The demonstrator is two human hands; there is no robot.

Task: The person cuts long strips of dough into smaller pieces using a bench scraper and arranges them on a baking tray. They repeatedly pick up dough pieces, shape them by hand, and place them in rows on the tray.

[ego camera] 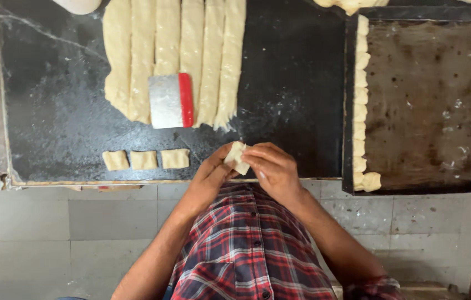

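A small pale dough piece (237,157) sits pinched between both hands just above the near edge of the black worktop (280,83). The left hand (211,173) closes on it from below, fingers curled up under the lump; the right hand (271,168) closes over it from the other side, fingertips pressing its top. Both forearms angle in from the person's plaid shirt (246,250), wrists bent inward so the hands meet.

Along the near edge to the left lie three cut dough squares (145,159) in a row, apart from each other. Farther in, long dough strips (191,50) lie side by side, soft and floury, with a metal scraper (171,100) with a red grip resting across their near ends. Toward the right edge stands a dark, stained baking tray (430,100); a column of folded dough pieces (361,105) lines its left wall. Flour dusts the worktop.
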